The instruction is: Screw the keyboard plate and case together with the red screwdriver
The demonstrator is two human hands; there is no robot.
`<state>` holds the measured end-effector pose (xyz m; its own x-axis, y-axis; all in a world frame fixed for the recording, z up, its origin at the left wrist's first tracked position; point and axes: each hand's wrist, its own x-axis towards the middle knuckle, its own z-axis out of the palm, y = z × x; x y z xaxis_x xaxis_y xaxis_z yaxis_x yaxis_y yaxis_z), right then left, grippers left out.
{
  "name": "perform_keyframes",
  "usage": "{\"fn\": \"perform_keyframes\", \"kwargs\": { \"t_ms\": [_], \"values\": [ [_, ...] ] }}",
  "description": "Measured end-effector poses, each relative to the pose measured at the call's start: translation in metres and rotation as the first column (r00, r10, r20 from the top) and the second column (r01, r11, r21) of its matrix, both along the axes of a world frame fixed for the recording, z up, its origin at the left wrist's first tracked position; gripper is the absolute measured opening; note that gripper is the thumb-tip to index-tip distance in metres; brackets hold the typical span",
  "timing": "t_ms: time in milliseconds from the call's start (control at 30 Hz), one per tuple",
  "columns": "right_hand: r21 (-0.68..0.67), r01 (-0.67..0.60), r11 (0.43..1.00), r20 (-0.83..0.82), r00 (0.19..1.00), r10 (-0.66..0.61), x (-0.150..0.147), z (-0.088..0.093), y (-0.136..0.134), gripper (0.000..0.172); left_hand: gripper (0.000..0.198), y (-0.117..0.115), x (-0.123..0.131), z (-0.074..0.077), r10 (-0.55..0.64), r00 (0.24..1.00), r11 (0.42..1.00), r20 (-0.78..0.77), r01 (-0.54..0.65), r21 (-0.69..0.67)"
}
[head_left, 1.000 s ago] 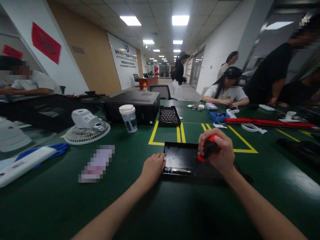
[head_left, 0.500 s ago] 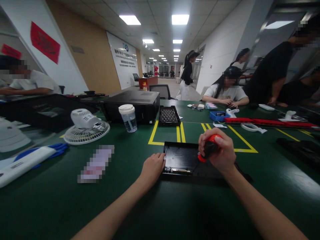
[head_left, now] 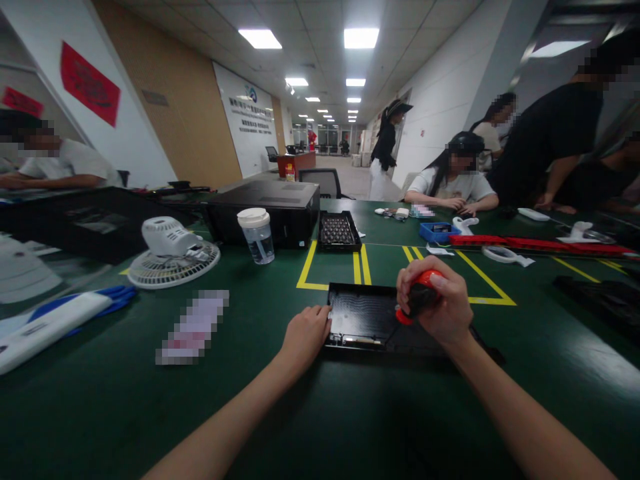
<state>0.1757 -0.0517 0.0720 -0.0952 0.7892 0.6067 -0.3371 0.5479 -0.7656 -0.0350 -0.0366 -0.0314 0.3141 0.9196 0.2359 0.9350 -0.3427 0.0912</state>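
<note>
A shallow black plastic panel (head_left: 360, 312) with raised edges lies on the green table in front of me. At its left end my left hand (head_left: 309, 328) grips the edge, fingertips over the rim and the thumb hidden. My right hand (head_left: 447, 300) is wrapped around the red and black handle of a screwdriver (head_left: 424, 293), above the panel's right half. The screwdriver tilts, and its thin dark shaft slopes down and left to the lower part of the panel, near a light metallic strip (head_left: 363, 341). Whether the tip sits on a screw is too small to tell.
Beyond the panel are yellow tape lines (head_left: 320, 287), a black tray (head_left: 340, 232), a blue box (head_left: 436, 231) and a long red bar (head_left: 520, 244). To the left stand a lidded cup (head_left: 257, 237), a white fan (head_left: 173, 257) and a black case (head_left: 265, 207). Several people are around.
Both hands, the screwdriver and the panel hold almost the same places. In the background, a walking person in a hat has shifted to the right.
</note>
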Motion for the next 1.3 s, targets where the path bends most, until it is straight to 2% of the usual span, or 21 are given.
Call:
{"fn": "perform_keyframes", "kwargs": {
  "t_ms": [300, 500, 667, 1000, 1167, 1300],
  "values": [
    [-0.014, 0.007, 1.0, 0.028, 1.0, -0.007, -0.001, -0.001, -0.002, 0.015, 0.032, -0.001, 0.001, 0.002, 0.012, 1.0, 0.999, 0.0, -0.012, -0.03],
    [-0.033, 0.057, 0.998, 0.074, 0.996, -0.055, -0.004, -0.001, -0.005, 0.014, 0.031, -0.002, 0.001, 0.003, 0.01, 1.0, 0.999, 0.004, -0.01, -0.031],
    [0.032, 0.118, 0.992, 0.168, 0.978, -0.122, -0.006, 0.002, -0.007, 0.012, 0.031, -0.002, 0.001, 0.002, 0.004, 1.0, 1.0, 0.018, -0.004, -0.018],
    [-0.024, 0.05, 0.998, 0.113, 0.992, -0.047, -0.008, 0.001, -0.001, 0.01, 0.03, -0.002, 0.002, 0.002, 0.008, 1.0, 1.0, 0.0, -0.008, -0.025],
    [-0.1, -0.049, 0.994, 0.06, 0.997, 0.055, -0.009, 0.007, -0.002, 0.02, 0.031, -0.003, 0.002, 0.003, 0.017, 1.0, 0.999, 0.004, -0.017, -0.042],
    [-0.137, -0.076, 0.988, 0.067, 0.994, 0.085, -0.006, 0.008, -0.003, 0.021, 0.031, -0.003, 0.002, 0.004, 0.01, 1.0, 0.999, 0.013, -0.009, -0.038]
  ]
}}
